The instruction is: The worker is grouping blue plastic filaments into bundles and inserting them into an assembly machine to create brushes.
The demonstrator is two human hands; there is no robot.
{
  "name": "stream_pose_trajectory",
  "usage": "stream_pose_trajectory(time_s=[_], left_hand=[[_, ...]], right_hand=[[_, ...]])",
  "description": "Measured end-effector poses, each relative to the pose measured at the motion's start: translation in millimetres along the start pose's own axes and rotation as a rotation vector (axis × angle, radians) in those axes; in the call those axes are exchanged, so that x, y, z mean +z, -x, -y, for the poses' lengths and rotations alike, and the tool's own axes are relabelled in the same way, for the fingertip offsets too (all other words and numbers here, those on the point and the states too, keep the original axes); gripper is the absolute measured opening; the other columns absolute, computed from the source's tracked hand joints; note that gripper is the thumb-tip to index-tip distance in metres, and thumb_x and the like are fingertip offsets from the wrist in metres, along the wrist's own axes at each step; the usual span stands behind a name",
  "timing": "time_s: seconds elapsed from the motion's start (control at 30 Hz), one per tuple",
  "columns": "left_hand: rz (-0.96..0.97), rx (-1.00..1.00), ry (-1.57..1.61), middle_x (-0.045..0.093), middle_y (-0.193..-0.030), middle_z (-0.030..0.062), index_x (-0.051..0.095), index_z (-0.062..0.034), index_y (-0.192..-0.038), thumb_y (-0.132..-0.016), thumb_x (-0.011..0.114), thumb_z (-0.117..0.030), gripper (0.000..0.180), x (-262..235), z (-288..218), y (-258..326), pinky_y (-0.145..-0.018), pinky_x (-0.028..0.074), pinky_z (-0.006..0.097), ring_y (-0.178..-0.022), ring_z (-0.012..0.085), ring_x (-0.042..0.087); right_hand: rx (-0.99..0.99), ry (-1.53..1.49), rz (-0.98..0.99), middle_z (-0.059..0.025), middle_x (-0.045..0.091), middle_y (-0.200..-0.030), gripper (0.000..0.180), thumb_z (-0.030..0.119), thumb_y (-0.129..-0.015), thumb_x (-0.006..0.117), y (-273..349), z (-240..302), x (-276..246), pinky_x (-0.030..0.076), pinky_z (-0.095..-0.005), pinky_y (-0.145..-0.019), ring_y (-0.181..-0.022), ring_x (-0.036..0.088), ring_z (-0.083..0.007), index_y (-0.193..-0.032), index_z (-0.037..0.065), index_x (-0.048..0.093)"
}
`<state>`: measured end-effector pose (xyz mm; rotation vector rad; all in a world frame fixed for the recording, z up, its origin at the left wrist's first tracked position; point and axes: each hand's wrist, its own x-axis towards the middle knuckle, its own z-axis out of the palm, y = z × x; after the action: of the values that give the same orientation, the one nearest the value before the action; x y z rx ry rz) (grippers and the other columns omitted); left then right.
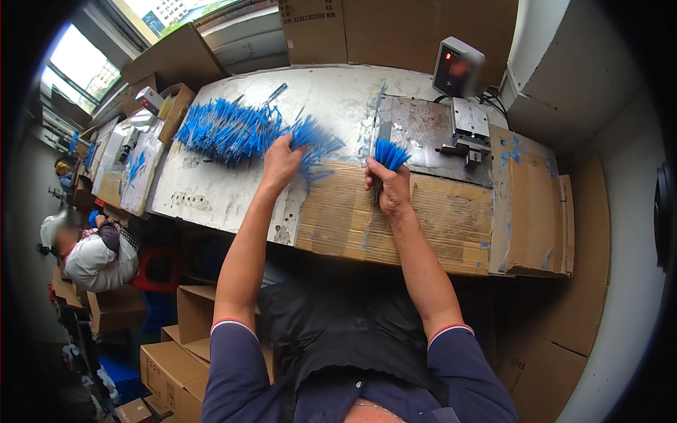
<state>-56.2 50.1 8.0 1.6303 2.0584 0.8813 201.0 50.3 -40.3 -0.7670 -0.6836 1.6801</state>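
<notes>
A long heap of thin blue and whitish strips (229, 130) lies across the left part of the worktable. My left hand (281, 166) is at the heap's right end, its fingers closed on loose blue strips (314, 141) that are smeared by motion. To the right, my right hand (389, 189) is wrapped round an upright bundle of thin strips (391, 151). The bundle's blue ends fan out above the fingers, and its lower part shows pale beneath them. Both hands are over the table, apart from each other.
A metal plate with a small clamp-like machine (469, 130) sits at the right, below a box with a red display (457, 67). Flattened cardboard (430, 229) covers the table's front. A screwdriver-like tool (276, 93) lies behind the heap. Another person (99, 254) sits at far left.
</notes>
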Motion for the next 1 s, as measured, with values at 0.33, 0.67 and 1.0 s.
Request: stream_pose_trajectory(time_s=[0.33,0.67,1.0], left_hand=[[-0.030,-0.023,0.565,0.074,-0.096,0.0062,0.070,-0.0043,-0.106,-0.099,0.069,-0.012,0.011,-17,-2,-2,-0.084,0.052,0.030,-0.088,0.0137,0.067],[-0.153,0.252,0.876,0.071,-0.094,0.0042,0.064,-0.0035,-0.113,-0.104,0.064,-0.013,0.013,-34,-31,3,-0.083,0.053,0.029,-0.087,0.0140,0.067],[0.387,0.019,1.220,0.065,-0.089,0.0041,0.061,-0.0049,-0.112,-0.105,0.061,-0.021,0.018,45,-62,45,-0.077,0.051,0.031,-0.081,0.0159,0.063]], right_hand=[[0.005,0.021,0.002,-0.0058,0.067,-0.076,0.015,0.011,-0.089,0.077,0,1,0,0.050,-0.0282,-0.049,-0.057,0.061,-0.0138,-0.098,0.004,0.069],[0.003,0.024,-0.018,-0.0053,0.066,-0.076,0.016,0.011,-0.088,0.078,4,4,1,0.047,-0.0270,-0.048,-0.056,0.060,-0.0129,-0.098,0.004,0.068],[-0.066,-0.095,-0.012,-0.0058,0.067,-0.079,0.017,0.010,-0.089,0.078,4,11,-2,0.046,-0.0278,-0.050,-0.057,0.058,-0.0120,-0.101,0.002,0.070]])
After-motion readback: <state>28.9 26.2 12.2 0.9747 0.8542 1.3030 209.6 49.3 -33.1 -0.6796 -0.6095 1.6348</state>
